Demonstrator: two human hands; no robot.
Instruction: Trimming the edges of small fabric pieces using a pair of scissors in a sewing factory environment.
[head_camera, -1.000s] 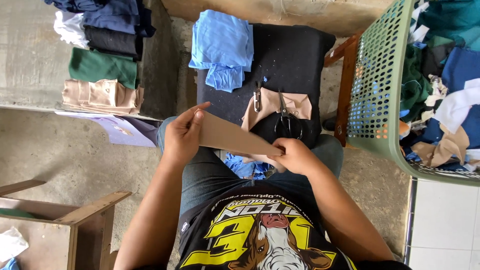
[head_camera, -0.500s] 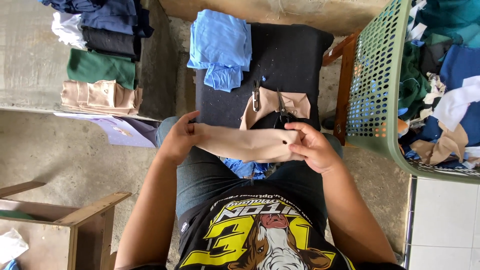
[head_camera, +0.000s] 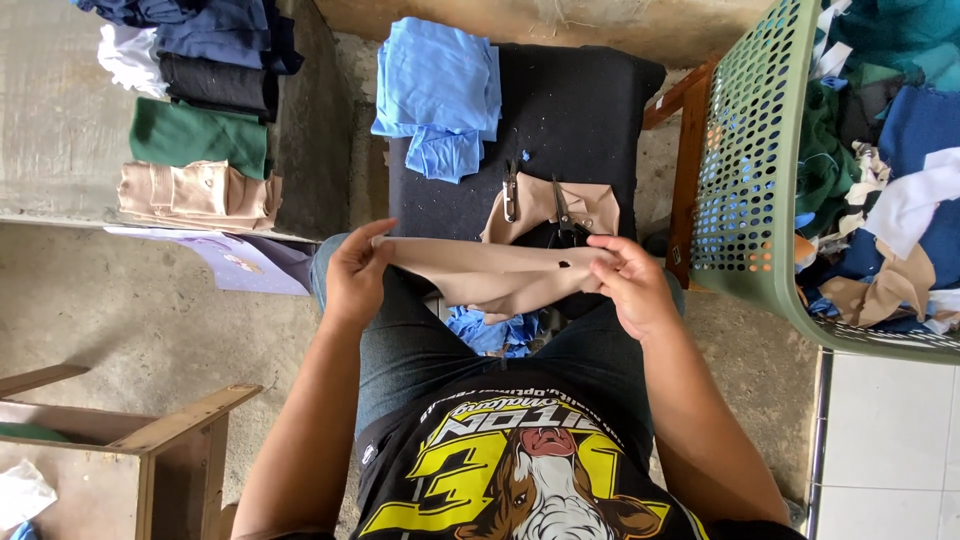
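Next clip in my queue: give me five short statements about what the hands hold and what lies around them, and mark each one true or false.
1. Both hands hold one beige cloth piece stretched between them. True: the left hand grips one end, the right hand the other.
2. Scissors are in the right hand. False: they lie on another beige piece on the black stool.
3. Light blue fabric lies on the stool. True.
4. The green basket is empty. False: it holds mixed cloth pieces.
5. The folded stack sits at the person's right. False: it is at the left.
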